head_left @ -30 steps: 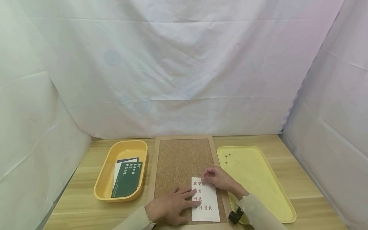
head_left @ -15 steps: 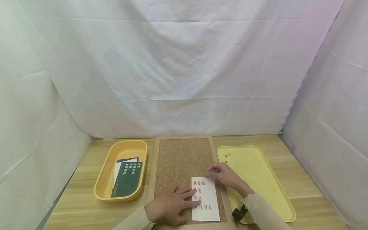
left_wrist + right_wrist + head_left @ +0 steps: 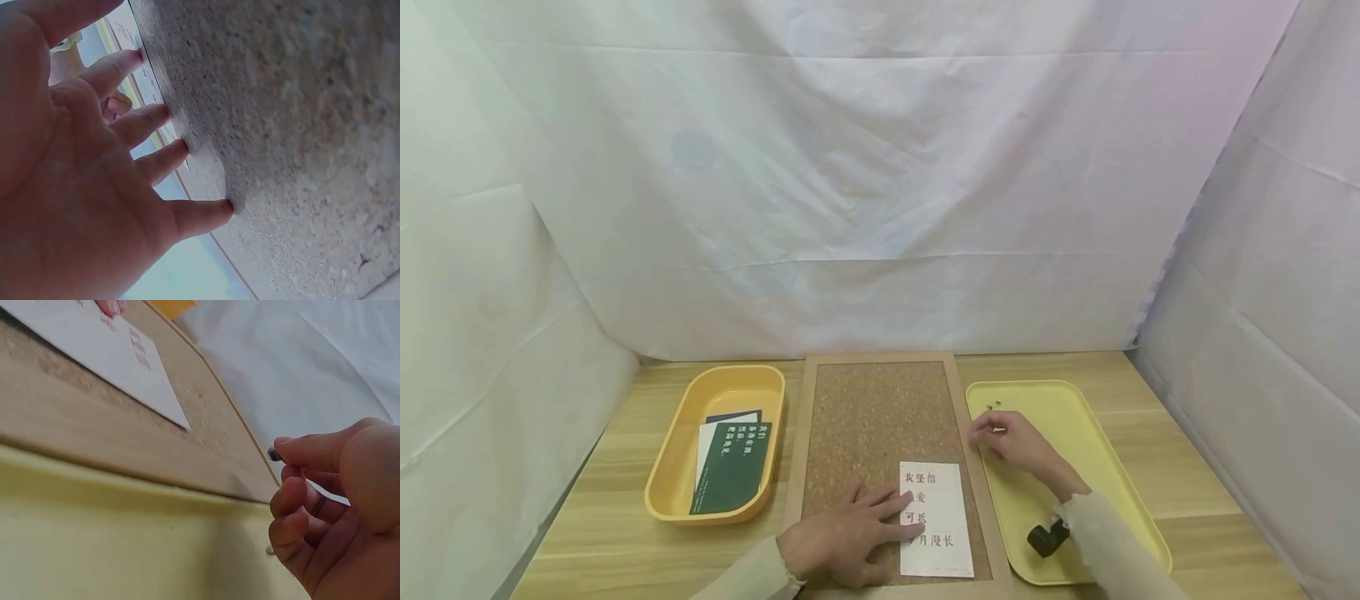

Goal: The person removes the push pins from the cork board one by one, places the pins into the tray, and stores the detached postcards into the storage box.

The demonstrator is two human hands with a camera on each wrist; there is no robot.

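A white card (image 3: 942, 550) with red characters lies on the cork board (image 3: 880, 417), near its lower right. My left hand (image 3: 857, 537) has its fingers spread, with some fingertips on the card's left part. In the left wrist view, the little finger (image 3: 203, 217) reaches down to bare cork. Over the left edge of the yellow tray (image 3: 1075, 508) is my right hand (image 3: 1018, 442). Between its thumb and forefinger it pinches a small dark, shiny thumbtack (image 3: 273, 454); the other fingers are curled.
More tacks (image 3: 998, 403) lie at the tray's far left corner, partly behind the right hand. An orange bin (image 3: 662, 492) on the left holds several cards, with a green card (image 3: 733, 471) on top. A white curtain (image 3: 880, 208) encloses the table.
My right hand has moved right, from the card's top edge across the board frame to the tray. My left hand and the card have stayed in place.
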